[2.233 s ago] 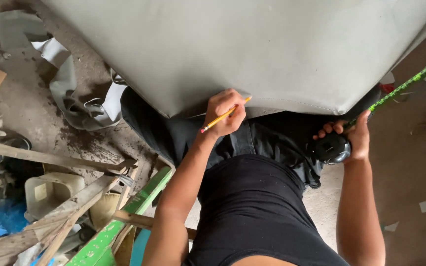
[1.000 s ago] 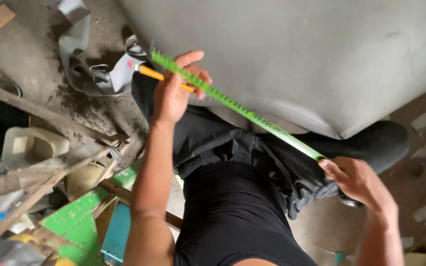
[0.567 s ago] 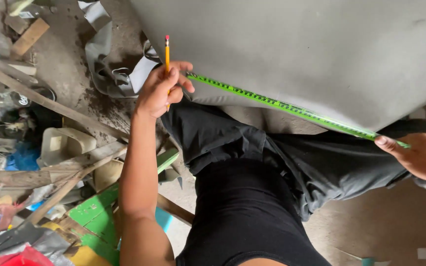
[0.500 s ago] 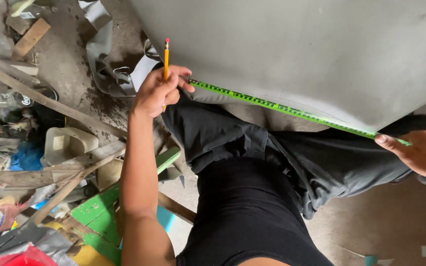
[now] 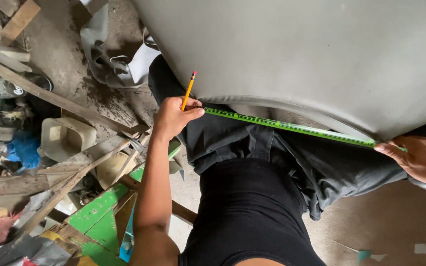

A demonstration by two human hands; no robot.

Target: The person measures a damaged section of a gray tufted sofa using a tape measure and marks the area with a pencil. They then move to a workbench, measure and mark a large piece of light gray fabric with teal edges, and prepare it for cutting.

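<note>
Green measuring tape (image 5: pixel 292 127) lies stretched taut along the lower edge of the large grey leathery panel (image 5: pixel 297 54); the left hand (image 5: pixel 173 117) pins its end there while clenching a yellow pencil with a pink eraser (image 5: pixel 188 90), and the right hand (image 5: pixel 417 158) presses the far stretch down, fingers closed on it. The length looks laid out, yet no pencil mark shows on the panel. No labelled package is readable; only green painted boards (image 5: pixel 102 216) and a cream plastic tub (image 5: pixel 65 139) sit among scrap at left.

One head-worn camera looks steeply down, close over the person's torso, arms and the cluttered floor (image 5: pixel 65 93).
</note>
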